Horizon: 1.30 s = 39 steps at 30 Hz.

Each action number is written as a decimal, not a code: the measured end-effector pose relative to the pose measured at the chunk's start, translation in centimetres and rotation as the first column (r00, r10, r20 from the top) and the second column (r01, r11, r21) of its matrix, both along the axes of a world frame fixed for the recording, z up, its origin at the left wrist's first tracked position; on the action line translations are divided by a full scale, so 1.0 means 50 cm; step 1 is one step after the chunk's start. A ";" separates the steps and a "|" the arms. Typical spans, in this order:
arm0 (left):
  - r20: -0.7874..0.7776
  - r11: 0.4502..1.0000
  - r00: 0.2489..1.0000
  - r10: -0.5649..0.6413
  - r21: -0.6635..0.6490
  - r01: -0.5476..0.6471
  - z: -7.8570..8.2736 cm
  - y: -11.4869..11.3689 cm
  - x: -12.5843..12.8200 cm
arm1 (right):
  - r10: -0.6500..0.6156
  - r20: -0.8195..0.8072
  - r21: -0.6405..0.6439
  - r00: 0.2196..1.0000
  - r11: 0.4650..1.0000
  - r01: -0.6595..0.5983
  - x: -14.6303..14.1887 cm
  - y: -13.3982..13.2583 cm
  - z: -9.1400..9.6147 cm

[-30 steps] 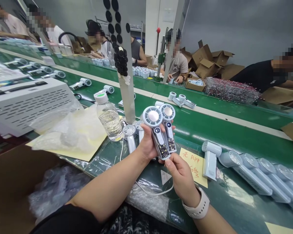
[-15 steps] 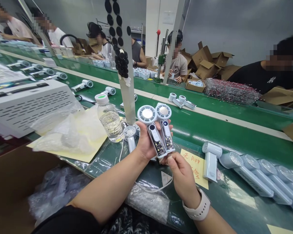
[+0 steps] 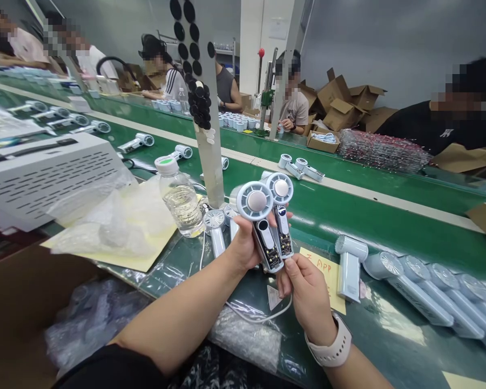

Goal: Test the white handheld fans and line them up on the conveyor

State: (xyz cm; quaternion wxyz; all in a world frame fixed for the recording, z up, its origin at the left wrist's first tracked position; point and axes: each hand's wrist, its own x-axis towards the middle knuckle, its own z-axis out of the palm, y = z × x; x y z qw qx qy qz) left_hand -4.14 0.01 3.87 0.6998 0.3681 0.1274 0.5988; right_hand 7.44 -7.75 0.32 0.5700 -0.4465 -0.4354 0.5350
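Observation:
My left hand (image 3: 243,246) grips two small handheld fans (image 3: 263,216) side by side, heads up, their open handles showing circuit boards. My right hand (image 3: 305,294), with a white watch at the wrist, pinches at the bottom end of the right-hand fan (image 3: 282,219), where a white cable (image 3: 259,317) runs down to the bench. The plug itself is hidden by my fingers. Below the hands lies a yellow note (image 3: 328,275) with red writing.
A row of pale blue fans (image 3: 425,289) lies at the right on the green belt (image 3: 348,216). A water bottle (image 3: 180,197), plastic bags on yellow paper (image 3: 117,221), a white vented box (image 3: 44,173) and a metal post (image 3: 210,135) stand at left. Several people work across the belt.
The two fans dipped slightly lower and to the right after rising a moment ago. The lit display on the right-hand fan's handle no longer shows its number clearly.

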 end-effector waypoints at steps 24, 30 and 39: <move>-0.288 0.988 0.945 -0.156 -0.026 0.155 -0.019 0.010 0.005 | -0.045 0.017 0.127 0.999 0.991 0.042 0.100 0.022 0.055; -0.144 0.922 0.934 -0.327 -0.265 0.282 -0.006 0.028 -0.003 | -0.028 -0.035 -0.038 0.999 0.999 0.026 0.120 0.036 0.061; -0.255 0.926 0.893 -0.372 -0.028 0.377 0.007 -0.005 -0.001 | -0.035 -0.113 0.047 0.993 0.998 0.040 0.105 0.026 0.067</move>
